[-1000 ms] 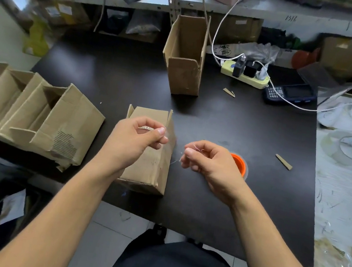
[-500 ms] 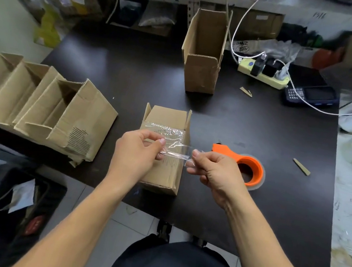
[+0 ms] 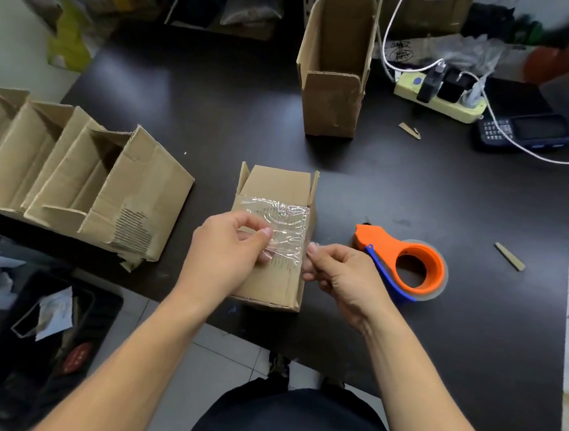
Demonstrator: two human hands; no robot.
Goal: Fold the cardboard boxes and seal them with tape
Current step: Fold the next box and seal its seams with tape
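A small cardboard box (image 3: 272,250) lies on its side on the dark desk (image 3: 428,185) near the front edge, its open flaps pointing away from the person. A strip of clear tape (image 3: 286,232) stretches across the box's upper face between the two hands. The left hand (image 3: 227,256) pinches the tape's left end between thumb and forefinger over the box's left half, the other fingers (image 3: 264,254) curled against the cardboard. The right hand (image 3: 338,278) pinches the tape's right end just past the box's right edge, its fingers curled. Half a second ago the tape was held as a narrow, crumpled band above the box; now it is spread wider and lies lower, against the cardboard. The orange tape dispenser (image 3: 403,264) sits on the desk just right of the right hand. An upright open box (image 3: 335,64) stands farther back, and a row of folded boxes (image 3: 60,174) lies to the left.
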